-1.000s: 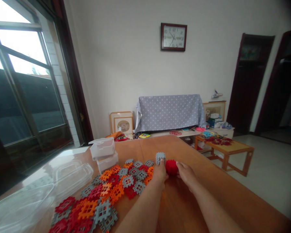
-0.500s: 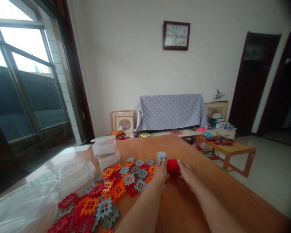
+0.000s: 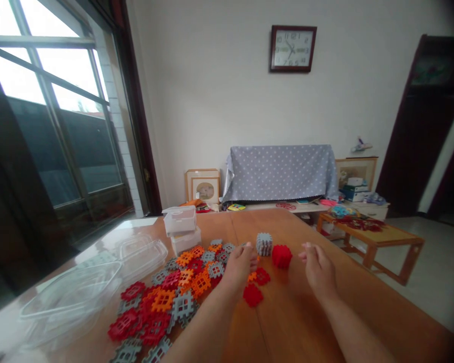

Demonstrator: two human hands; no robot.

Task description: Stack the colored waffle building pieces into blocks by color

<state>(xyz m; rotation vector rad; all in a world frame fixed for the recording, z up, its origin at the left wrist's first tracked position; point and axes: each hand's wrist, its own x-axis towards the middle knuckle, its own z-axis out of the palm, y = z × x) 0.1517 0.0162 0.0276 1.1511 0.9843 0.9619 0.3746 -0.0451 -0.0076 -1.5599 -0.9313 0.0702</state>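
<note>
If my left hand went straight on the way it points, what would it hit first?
Probably the grey stack, just ahead and to the right of your left hand; depth is unclear, so it might only brush its side.

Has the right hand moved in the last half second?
Yes: judged against the gray stack, the right hand has moved right, away from the red stack.

hands [image 3: 320, 271]: two, bare | wrists [image 3: 328, 298]: bare | forearms [image 3: 357, 330]: bare, tapering toward wrists
</note>
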